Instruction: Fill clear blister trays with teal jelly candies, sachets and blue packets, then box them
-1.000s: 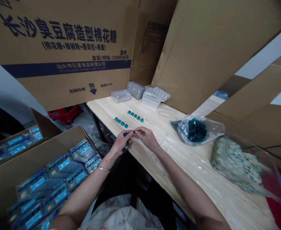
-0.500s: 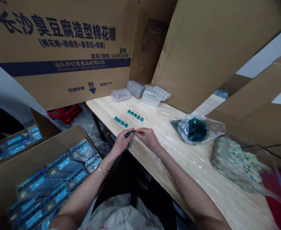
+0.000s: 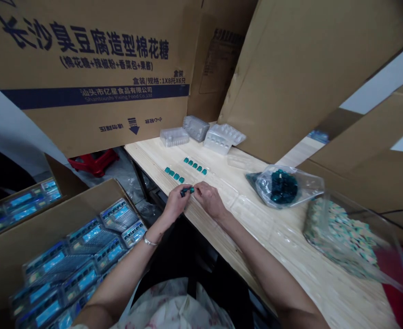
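Note:
Over the table's front edge, my left hand (image 3: 175, 203) is closed around dark teal pieces (image 3: 185, 192). Close against it is my right hand (image 3: 210, 197), fingers curled together at a small glossy teal piece (image 3: 192, 189) between the two hands. Whether the right fingertips grip that piece or only touch it, I cannot tell. Just beyond the hands lie two short rows of similar blocks: a nearer row (image 3: 176, 176) and a farther row (image 3: 195, 166). They seem to sit in clear plastic trays that are hard to make out.
Clear plastic trays (image 3: 218, 139) are stacked at the back. On the right are a bag of dark teal pieces (image 3: 283, 186) and a clear container of pale multicoloured pieces (image 3: 341, 233). An open carton (image 3: 94, 201) of packed blister packs stands left; large cardboard boxes (image 3: 94, 132) wall the back.
My right fingers have curled in and shifted slightly right. More of the teal piece between the hands shows. The rows on the table look the same.

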Motion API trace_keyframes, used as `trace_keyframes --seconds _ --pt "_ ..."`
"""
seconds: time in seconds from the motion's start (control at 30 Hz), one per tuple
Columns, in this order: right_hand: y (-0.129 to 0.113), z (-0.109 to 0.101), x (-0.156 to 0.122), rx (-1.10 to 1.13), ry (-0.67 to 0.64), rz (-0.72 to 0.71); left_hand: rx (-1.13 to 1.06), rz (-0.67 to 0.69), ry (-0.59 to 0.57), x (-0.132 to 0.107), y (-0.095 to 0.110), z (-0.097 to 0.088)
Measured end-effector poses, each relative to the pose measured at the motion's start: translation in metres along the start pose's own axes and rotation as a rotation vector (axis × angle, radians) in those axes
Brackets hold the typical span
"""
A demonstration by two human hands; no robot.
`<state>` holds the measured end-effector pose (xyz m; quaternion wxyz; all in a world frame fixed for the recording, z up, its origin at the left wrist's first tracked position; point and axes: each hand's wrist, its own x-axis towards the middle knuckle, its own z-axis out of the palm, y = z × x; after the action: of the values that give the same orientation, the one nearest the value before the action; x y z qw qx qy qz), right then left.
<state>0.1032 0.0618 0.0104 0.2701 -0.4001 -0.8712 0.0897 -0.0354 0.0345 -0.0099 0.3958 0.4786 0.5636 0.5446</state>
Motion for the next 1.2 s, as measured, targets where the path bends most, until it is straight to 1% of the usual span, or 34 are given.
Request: trace_keyframes --seconds 0.1,0.2,0.27,0.3,0.37,0.43,0.47,0.53,0.57,0.63,0.73,0.8,0.83,0.9,1.03,1.13,1.2 --pt "-0.001 0.001 -0.002 -0.009 0.017 -0.003 0.006 0.025 0.017 0.002 0.001 0.000" --pt "-0.004 0.000 -0.004 -0.022 0.013 -0.027 0.006 0.041 0.000 0.001 0.001 -0.001" --pt "-0.004 -0.001 -0.004 0.055 0.027 -0.018 0.012 0.061 -0.009 0.000 0.000 -0.003" --pt "-0.003 -0.001 -0.005 0.129 0.046 0.027 0.016 0.073 -0.010 -0.001 -0.001 -0.004" --pt "0.000 -0.001 -0.004 0.338 0.054 0.196 0.025 0.098 -0.012 -0.003 -0.005 -0.005" --pt "0.004 0.000 -0.004 0.565 -0.017 0.391 0.038 0.118 -0.012 -0.007 -0.010 -0.006" --pt "0.005 0.001 -0.004 0.658 -0.068 0.456 0.046 0.125 -0.011 -0.008 -0.012 -0.005" --pt "0.008 0.004 -0.004 0.776 -0.131 0.505 0.064 0.129 -0.004 -0.011 -0.017 -0.006" --pt "0.010 0.005 -0.003 0.806 -0.128 0.510 0.075 0.126 0.000 -0.012 -0.018 -0.007" --pt "0.013 0.007 0.000 0.831 -0.074 0.513 0.098 0.113 0.010 -0.011 -0.021 -0.011" --pt "0.020 0.011 0.008 0.773 0.064 0.475 0.139 0.078 0.030 -0.009 -0.023 -0.021" --pt "0.026 0.018 0.016 0.673 0.130 0.391 0.166 0.048 0.044 -0.006 -0.025 -0.027" --pt "0.030 0.023 0.020 0.618 0.141 0.343 0.178 0.034 0.048 -0.005 -0.025 -0.030" --pt "0.036 0.034 0.026 0.513 0.130 0.254 0.199 0.012 0.047 -0.004 -0.028 -0.034" --pt "0.042 0.054 0.032 0.314 0.059 0.096 0.224 0.003 0.031 -0.001 -0.031 -0.035" --pt "0.042 0.057 0.032 0.183 0.064 0.043 0.235 -0.001 0.016 0.000 -0.032 -0.036" --pt "0.042 0.056 0.033 0.138 0.062 0.003 0.235 -0.009 0.009 0.000 -0.032 -0.036"
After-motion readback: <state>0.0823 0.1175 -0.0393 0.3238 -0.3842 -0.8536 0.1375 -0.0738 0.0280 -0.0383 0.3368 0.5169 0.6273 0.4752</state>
